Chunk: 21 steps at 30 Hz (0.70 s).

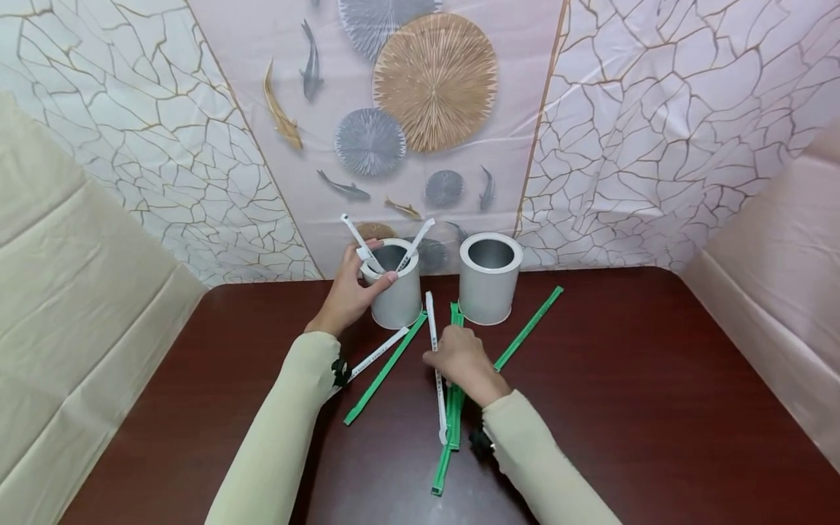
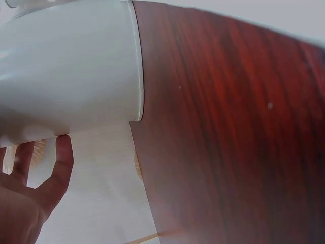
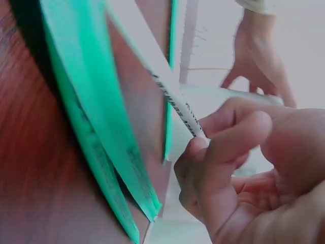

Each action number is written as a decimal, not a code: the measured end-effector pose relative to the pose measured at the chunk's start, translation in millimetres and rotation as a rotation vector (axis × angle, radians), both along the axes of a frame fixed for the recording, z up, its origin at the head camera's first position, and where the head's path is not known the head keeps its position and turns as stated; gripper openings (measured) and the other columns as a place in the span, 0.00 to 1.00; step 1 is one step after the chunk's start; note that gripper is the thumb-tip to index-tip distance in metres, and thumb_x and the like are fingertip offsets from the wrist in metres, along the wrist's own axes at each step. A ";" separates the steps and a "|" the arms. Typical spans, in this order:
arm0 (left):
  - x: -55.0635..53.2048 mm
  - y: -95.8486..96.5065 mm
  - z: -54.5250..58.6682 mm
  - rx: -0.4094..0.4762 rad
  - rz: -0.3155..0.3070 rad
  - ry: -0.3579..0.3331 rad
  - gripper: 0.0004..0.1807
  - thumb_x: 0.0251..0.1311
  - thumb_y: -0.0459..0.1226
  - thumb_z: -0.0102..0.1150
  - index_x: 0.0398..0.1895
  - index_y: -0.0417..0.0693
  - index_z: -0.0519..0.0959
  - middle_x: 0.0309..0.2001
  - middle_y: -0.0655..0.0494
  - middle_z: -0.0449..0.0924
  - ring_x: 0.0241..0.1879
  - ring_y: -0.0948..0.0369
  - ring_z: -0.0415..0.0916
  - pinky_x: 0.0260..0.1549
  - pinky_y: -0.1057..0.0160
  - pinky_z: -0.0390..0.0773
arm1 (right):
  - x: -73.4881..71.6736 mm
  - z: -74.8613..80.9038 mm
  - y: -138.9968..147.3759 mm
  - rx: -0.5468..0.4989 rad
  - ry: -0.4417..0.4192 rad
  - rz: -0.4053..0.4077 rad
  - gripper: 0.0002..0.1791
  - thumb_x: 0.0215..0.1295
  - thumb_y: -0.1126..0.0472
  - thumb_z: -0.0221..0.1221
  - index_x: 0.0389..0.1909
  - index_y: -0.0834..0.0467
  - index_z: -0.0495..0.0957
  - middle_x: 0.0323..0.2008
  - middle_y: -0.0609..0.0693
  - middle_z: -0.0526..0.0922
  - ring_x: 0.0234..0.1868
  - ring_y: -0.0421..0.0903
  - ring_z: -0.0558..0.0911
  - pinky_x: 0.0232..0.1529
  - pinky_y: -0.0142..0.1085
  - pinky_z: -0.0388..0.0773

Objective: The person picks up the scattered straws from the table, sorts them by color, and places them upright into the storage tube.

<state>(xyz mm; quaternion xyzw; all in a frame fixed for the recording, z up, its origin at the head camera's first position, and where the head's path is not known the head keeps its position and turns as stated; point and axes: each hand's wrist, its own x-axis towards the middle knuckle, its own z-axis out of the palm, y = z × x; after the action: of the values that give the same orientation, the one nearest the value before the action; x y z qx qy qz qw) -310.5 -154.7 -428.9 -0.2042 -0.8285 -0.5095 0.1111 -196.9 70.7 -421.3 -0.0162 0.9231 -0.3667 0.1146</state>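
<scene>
The person is sorting strips into cups, by the look of it, and the work is sitting at an early-to-middle stage. The left cup is already holding two white strips, both leaning out past its rim, while the right cup is showing nothing inside from the head view. Several pieces are lying loose on the worktop: green strips fanned between 10 and 2 o'clock, and another white one partly under the left sleeve.

The left hand is gripping the left cup at its rim, thumb curled over the edge, steadying it at about 11 o'clock from the right hand. The right hand is pinching a white strip between thumb and fingertips; the right wrist view is showing that pinch plainly. This strip is lying on the worktop just in front of the cups, its long axis running nearly 12 to 6 o'clock, far end pointing toward the gap between the cups. It is not yet lifted clear, as far as I can judge.
</scene>
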 end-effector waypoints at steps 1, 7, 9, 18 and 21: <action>-1.1 0.3 1.7 0.003 0.000 0.003 0.36 0.67 0.48 0.71 0.77 0.53 0.71 0.76 0.47 0.59 0.71 0.50 0.63 0.65 0.42 0.69 | -0.7 4.1 3.4 0.001 0.011 0.000 0.26 0.67 0.63 0.62 0.08 0.55 0.68 0.07 0.50 0.72 0.13 0.49 0.81 0.16 0.34 0.69; -4.6 2.7 4.4 -0.004 0.005 -0.006 0.36 0.66 0.45 0.72 0.76 0.52 0.71 0.76 0.47 0.59 0.70 0.51 0.65 0.65 0.43 0.70 | -0.7 28.2 23.0 -0.214 0.031 -0.011 0.10 0.74 0.64 0.61 0.30 0.61 0.79 0.23 0.53 0.82 0.20 0.46 0.84 0.28 0.39 0.84; -5.6 5.1 4.3 0.001 -0.003 0.001 0.36 0.67 0.45 0.71 0.76 0.53 0.71 0.76 0.48 0.59 0.70 0.51 0.65 0.64 0.43 0.71 | -1.6 41.9 30.4 -0.335 0.087 -0.019 0.05 0.75 0.66 0.61 0.40 0.65 0.79 0.30 0.57 0.84 0.22 0.46 0.84 0.31 0.42 0.87; -4.6 0.9 -0.5 -0.004 0.026 0.052 0.36 0.66 0.44 0.73 0.75 0.51 0.72 0.75 0.47 0.62 0.70 0.50 0.65 0.68 0.42 0.68 | -20.7 124.0 23.9 -0.538 0.531 0.026 0.14 0.75 0.69 0.62 0.57 0.67 0.76 0.44 0.63 0.85 0.29 0.57 0.88 0.29 0.39 0.87; -5.1 -0.5 -2.9 -0.022 0.029 0.058 0.36 0.66 0.46 0.72 0.76 0.53 0.72 0.75 0.48 0.62 0.71 0.50 0.65 0.68 0.42 0.67 | -34.8 140.9 14.6 -0.564 0.647 0.026 0.14 0.74 0.69 0.63 0.56 0.68 0.77 0.43 0.62 0.85 0.33 0.59 0.89 0.29 0.38 0.87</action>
<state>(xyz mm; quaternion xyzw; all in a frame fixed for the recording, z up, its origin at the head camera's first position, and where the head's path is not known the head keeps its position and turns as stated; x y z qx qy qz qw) -315.6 -155.1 -431.8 -0.2081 -0.8334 -0.4925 0.1400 -231.7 85.3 -280.4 -0.1728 0.7749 -0.5791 -0.1850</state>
